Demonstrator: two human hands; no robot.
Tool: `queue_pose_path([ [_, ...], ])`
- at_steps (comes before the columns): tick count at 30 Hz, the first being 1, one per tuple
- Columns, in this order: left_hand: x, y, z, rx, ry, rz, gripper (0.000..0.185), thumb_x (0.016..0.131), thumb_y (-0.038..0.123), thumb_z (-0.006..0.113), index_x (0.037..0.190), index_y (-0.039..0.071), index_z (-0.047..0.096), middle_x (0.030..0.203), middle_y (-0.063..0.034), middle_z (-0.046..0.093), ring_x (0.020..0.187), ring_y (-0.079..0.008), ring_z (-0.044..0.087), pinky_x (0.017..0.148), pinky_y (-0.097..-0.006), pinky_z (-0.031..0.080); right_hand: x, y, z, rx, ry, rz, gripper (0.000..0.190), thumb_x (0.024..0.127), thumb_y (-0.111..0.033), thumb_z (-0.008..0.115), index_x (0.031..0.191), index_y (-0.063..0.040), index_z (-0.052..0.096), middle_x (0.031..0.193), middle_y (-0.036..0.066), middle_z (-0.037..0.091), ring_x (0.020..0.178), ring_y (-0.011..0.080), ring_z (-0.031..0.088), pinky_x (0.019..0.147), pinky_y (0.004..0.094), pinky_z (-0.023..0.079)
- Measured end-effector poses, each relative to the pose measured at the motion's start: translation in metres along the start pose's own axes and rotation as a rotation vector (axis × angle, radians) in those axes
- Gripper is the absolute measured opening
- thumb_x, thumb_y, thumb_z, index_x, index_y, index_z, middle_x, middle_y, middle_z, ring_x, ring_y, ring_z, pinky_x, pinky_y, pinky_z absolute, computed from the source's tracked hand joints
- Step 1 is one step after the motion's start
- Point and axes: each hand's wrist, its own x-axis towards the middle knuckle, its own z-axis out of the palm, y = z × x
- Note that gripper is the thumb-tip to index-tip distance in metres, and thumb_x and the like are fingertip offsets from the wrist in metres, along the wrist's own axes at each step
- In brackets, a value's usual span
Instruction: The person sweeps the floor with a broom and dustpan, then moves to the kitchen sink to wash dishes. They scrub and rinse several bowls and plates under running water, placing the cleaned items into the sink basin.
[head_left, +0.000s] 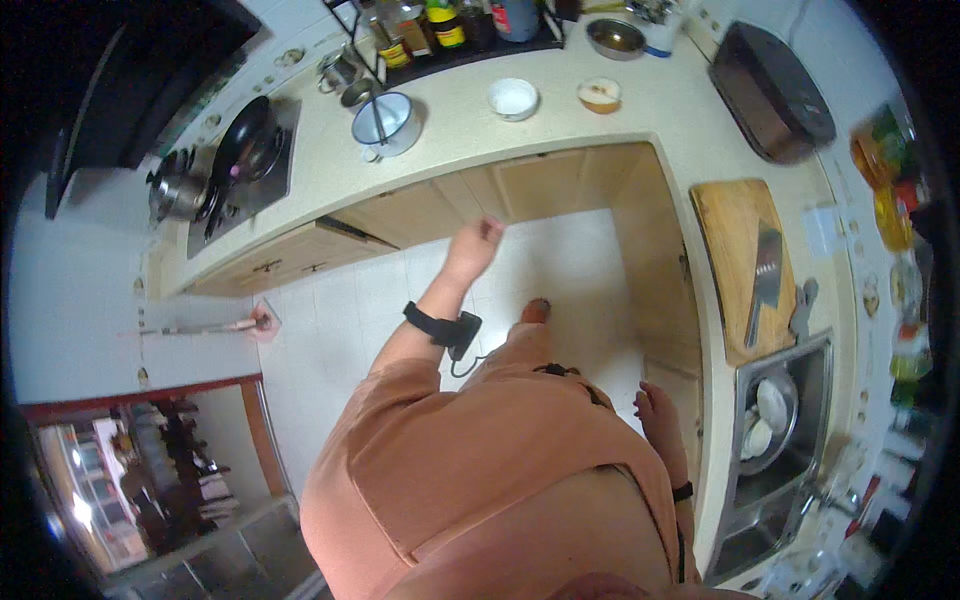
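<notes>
My left hand (478, 244) hangs in front of the lower cabinet doors with fingers curled; whether it holds anything small cannot be told. My right hand (658, 409) is low beside the right-hand cabinets, near the sink side, its fingers partly bent and touching nothing that shows. On the counter ahead stand a white enamel pot (388, 126), a small white bowl (513, 100) and a halved fruit (600, 95) with its pale cut face up. To the right, a cleaver (766, 268) lies on a wooden cutting board (727, 225).
A steel sink (784, 480) holds a metal basin with white dishes. A black wok (251, 142) and a steel pot (178, 195) stand at the hob. Bottles fill a black rack (480, 54). A dark box-shaped appliance (772, 94) occupies the corner. A mop (217, 327) stands at left.
</notes>
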Motion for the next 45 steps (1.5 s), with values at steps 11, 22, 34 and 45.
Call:
queue_pose_path([
  [11,0.156,-0.091,-0.130,0.306,0.624,-0.037,0.035,0.076,0.022,0.064,0.096,-0.006,0.055,0.092,-0.0240,0.059,0.091,-0.0374,0.055,0.080,-0.0435,0.044,0.241,-0.171,0.063,0.215,-0.320,-0.137,0.034,0.091,-0.028,0.049,0.111,-0.001,0.051,0.084,0.009,0.061,0.066,0.0150,0.057,0.060,0.0273,0.048],
  [22,0.241,-0.127,-0.137,0.748,0.341,-0.288,0.030,0.073,0.017,0.057,0.099,0.004,0.051,0.088,-0.0147,0.061,0.087,-0.0343,0.056,0.070,-0.0494,0.043,0.467,-0.311,0.155,0.478,-0.066,0.113,0.043,0.089,-0.038,0.050,0.110,-0.002,0.039,0.073,0.013,0.055,0.048,0.0200,0.055,0.042,0.0300,0.047],
  [34,0.180,-0.036,-0.101,0.149,-0.060,0.288,0.031,0.085,0.005,0.044,0.115,-0.004,0.047,0.098,-0.0279,0.055,0.093,-0.0421,0.053,0.081,-0.0456,0.042,0.439,-0.232,0.108,0.301,0.081,-0.034,0.021,0.089,-0.013,0.038,0.090,0.004,0.050,0.068,0.018,0.060,0.051,0.0251,0.061,0.044,0.0361,0.051],
  [45,0.093,0.129,0.075,0.139,-0.874,0.765,0.033,0.086,0.005,0.039,0.117,-0.005,0.044,0.107,-0.0270,0.050,0.097,-0.0428,0.048,0.084,-0.0448,0.039,0.063,-0.028,-0.075,0.687,0.843,0.475,0.027,0.084,-0.011,0.037,0.097,0.011,0.046,0.064,0.019,0.060,0.047,0.0222,0.061,0.041,0.0312,0.052],
])
